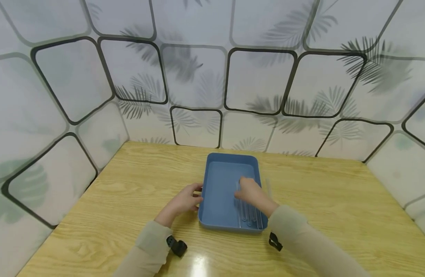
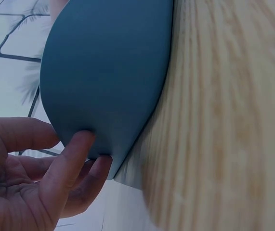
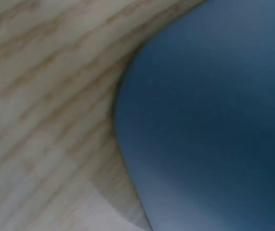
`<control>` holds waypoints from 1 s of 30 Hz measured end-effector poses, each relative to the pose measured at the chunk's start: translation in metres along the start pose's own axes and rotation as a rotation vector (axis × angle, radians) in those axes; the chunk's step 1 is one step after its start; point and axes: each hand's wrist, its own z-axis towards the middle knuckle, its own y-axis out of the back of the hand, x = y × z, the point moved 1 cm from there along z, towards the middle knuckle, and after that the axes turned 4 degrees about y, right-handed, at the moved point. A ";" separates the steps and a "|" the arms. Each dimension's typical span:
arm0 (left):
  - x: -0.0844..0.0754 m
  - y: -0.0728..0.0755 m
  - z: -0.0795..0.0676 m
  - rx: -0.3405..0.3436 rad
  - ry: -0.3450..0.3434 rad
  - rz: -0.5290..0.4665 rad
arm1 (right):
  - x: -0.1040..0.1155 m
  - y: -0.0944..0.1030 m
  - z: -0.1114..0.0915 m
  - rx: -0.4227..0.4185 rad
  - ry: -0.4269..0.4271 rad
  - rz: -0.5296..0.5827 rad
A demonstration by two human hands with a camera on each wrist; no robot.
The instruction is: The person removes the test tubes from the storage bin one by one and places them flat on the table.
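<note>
A blue rectangular tray (image 1: 217, 181) sits on the wooden table. My left hand (image 1: 186, 198) is at its left side; in the left wrist view the bent, spread fingers (image 2: 74, 154) touch the outer wall. My right hand (image 1: 252, 192) reaches inside over the tray's right half, its fingers curled around a clear test tube (image 1: 237, 187); the grip itself is mostly hidden by the hand. Below that hand several clear test tubes (image 1: 248, 217) lie side by side, rounded ends toward me. The right wrist view shows mainly the tray's outer wall (image 3: 200, 120).
A faint clear strip or tube (image 1: 269, 187) shows just right of the tray; its kind is hard to tell. The wood-grain table (image 1: 146, 169) extends on both sides. Patterned white walls (image 1: 195, 127) bound it at the back and sides.
</note>
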 end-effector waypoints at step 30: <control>-0.004 0.000 -0.003 -0.001 -0.002 0.016 | 0.007 -0.013 -0.001 0.004 0.029 -0.084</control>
